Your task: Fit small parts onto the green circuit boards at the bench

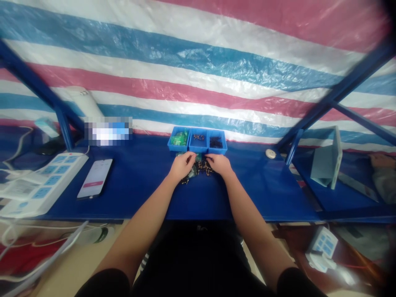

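My left hand (183,166) is closed in a pinch at the left of a pile of small brass-coloured and dark parts (203,167). Across from it, my right hand (220,164) has its fingertips pressed together at the pile's right edge. Whatever either pinch holds is too small to name. Dark, clear-looking plastic (193,170) lies beside my left fingers. Just beyond the hands stand three joined blue bins: the left bin (170,142) has green pieces, the middle bin (198,144) a few brass-coloured parts, the right bin (225,144) small dark parts.
A phone (95,178) and a large white power strip (58,181) lie on the left of the blue table (260,194). A round whitish object (270,154) sits at right, near the blue frame and a propped tablet-like panel (336,159). Another person's arm (383,177) shows far right.
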Motion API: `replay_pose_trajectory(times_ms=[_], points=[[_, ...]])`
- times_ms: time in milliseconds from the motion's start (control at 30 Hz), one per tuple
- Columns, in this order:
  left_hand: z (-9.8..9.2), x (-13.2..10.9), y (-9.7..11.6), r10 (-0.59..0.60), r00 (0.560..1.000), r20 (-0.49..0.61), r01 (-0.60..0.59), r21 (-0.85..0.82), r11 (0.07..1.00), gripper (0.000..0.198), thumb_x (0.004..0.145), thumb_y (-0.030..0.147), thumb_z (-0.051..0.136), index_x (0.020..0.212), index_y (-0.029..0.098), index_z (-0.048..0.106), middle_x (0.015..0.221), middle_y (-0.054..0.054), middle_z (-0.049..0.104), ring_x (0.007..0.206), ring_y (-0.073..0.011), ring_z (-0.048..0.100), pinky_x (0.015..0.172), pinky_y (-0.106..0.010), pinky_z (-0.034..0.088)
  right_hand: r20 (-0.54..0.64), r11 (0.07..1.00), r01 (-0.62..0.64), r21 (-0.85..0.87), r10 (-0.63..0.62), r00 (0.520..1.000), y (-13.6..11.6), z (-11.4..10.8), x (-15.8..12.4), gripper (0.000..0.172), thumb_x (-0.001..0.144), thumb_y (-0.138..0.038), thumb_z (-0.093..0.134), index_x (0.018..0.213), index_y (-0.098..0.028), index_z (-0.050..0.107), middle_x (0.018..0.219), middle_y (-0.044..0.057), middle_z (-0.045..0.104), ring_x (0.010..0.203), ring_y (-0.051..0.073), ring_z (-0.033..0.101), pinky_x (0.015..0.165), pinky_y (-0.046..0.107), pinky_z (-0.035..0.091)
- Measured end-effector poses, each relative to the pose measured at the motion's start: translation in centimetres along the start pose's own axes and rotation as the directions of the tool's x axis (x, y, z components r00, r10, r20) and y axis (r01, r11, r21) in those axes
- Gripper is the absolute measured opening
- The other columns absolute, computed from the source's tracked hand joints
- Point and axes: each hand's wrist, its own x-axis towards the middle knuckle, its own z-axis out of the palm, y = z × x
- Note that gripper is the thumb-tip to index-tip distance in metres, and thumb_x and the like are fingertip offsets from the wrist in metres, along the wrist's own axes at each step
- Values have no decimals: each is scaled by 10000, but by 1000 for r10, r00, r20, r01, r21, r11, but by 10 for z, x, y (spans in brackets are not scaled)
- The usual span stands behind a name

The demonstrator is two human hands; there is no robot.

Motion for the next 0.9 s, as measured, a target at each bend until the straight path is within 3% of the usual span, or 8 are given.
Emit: replay_pose_trajectory(times_ms=[200, 333, 400, 500, 667, 800, 900], points=[[0, 0, 0, -14, 1000, -5, 14, -4, 1000, 293, 961, 425, 471, 994, 232, 690, 788, -1, 710, 643, -145, 641, 635, -238, 479, 22, 996, -17, 85, 15, 1000, 0, -1, -1, 124, 864, -331, 613, 874, -300, 733, 835, 21, 739, 712, 196, 645, 695, 296, 489], [-1, 0, 1, -10, 1000, -5, 10, -19, 1000, 288, 958, 419, 482, 990, 228, 695, 779, 2, 709, 642, -142, 637, 642, -244, 482, -6, 977, -22, 214, 24, 1000, -8, -4, -3, 173, 900, -342, 550, 918, -254, 699, 746, 18, 700, 634, 173, 603, 653, 285, 472], [-1, 0, 2, 8, 1000, -7, -8, -48, 999, 289, 952, 423, 495, 984, 226, 704, 824, -6, 722, 680, -147, 649, 674, -254, 495, -43, 930, 8, 368, 8, 999, -17, -4, -3, 226, 915, -386, 520, 940, -229, 680, 742, 15, 681, 635, 161, 592, 657, 281, 481], [-1, -1, 5, 50, 999, 14, -48, -115, 992, 299, 936, 435, 519, 975, 218, 720, 913, -26, 741, 720, -155, 662, 705, -269, 516, -109, 836, 64, 544, -5, 994, -31, -1, -4, 284, 900, -448, 529, 921, -202, 668, 890, 44, 691, 755, 163, 617, 706, 281, 505], [-1, -1, 6, 60, 998, 15, -57, -156, 986, 299, 917, 438, 551, 977, 207, 730, 952, -47, 744, 701, -153, 651, 699, -277, 524, -65, 733, 50, 678, -7, 998, -44, 3, -7, 316, 878, -473, 563, 989, -192, 657, 880, 42, 693, 740, 156, 624, 683, 282, 522], [-1, -1, 6, 64, 998, 23, -59, -154, 986, 288, 903, 438, 576, 1006, 215, 726, 790, -19, 709, 623, -132, 599, 654, -259, 505, -56, 712, 57, 700, -25, 998, -46, 0, -9, 382, 884, -454, 570, 1177, -220, 642, 872, 27, 711, 661, 140, 617, 643, 282, 521], [1, -1, 5, 49, 998, 25, -44, -154, 987, 300, 868, 448, 627, 1042, 220, 712, 678, 14, 634, 599, -122, 566, 635, -240, 487, -47, 671, 43, 740, -12, 999, -46, -1, -8, 344, 882, -452, 578, 1115, -217, 673, 933, 47, 737, 775, 167, 681, 712, 299, 547]])
